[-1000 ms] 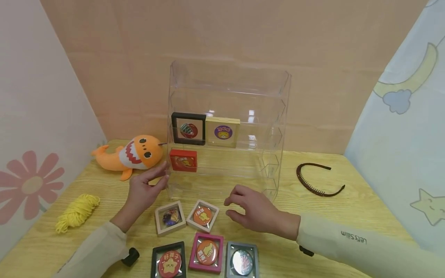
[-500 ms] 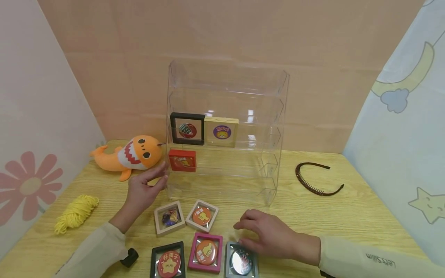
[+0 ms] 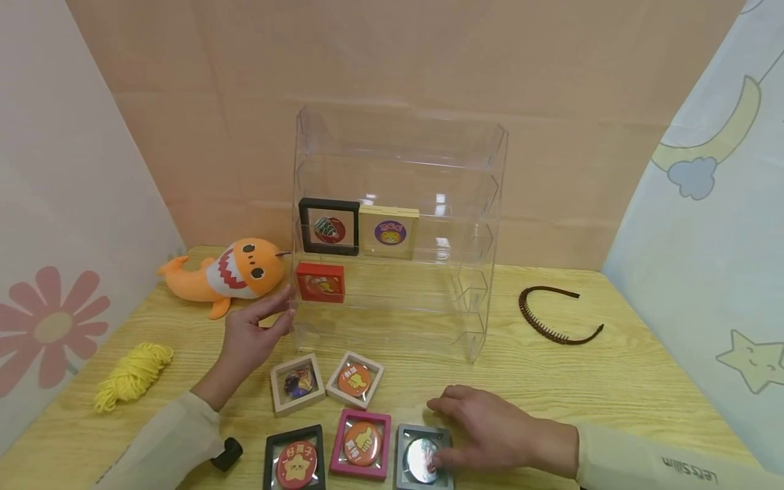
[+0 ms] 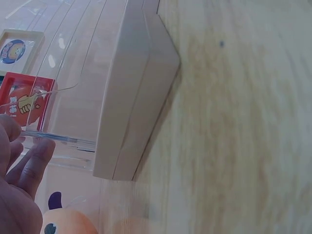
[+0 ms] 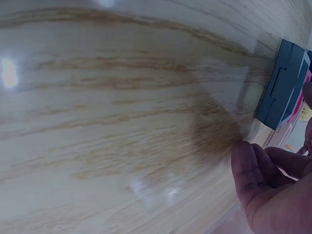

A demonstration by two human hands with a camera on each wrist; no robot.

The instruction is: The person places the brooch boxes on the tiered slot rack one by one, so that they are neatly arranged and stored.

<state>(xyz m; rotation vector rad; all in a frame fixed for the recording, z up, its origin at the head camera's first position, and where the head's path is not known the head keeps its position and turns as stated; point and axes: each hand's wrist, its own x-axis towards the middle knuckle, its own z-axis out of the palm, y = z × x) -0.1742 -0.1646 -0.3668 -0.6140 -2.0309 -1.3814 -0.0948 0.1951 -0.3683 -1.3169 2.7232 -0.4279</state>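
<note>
My left hand (image 3: pixel 252 340) pinches the left side panel of a clear acrylic display rack (image 3: pixel 392 333); the left wrist view shows thumb and fingers on either side of the panel's edge. On the rack stand a black frame (image 3: pixel 329 252), a cream frame (image 3: pixel 388 212) and, one tier lower, a red frame (image 3: pixel 321 284). My right hand (image 3: pixel 490 429) is over the right side of a grey frame (image 3: pixel 401 452) on the table, its thumb across the badge and its fingers past the frame's upper right corner. Whether the thumb touches is unclear.
Beside the grey frame lie a magenta frame (image 3: pixel 387 446), a black frame with a star badge (image 3: pixel 271 463) and two pale wooden frames (image 3: pixel 278 398). An orange shark plush (image 3: pixel 226 269) and yellow yarn (image 3: pixel 135 376) are left, a brown headband (image 3: pixel 539 325) right.
My right hand has moved from in front of the rack down and rightward to the grey frame. The left hand keeps its hold on the rack.
</note>
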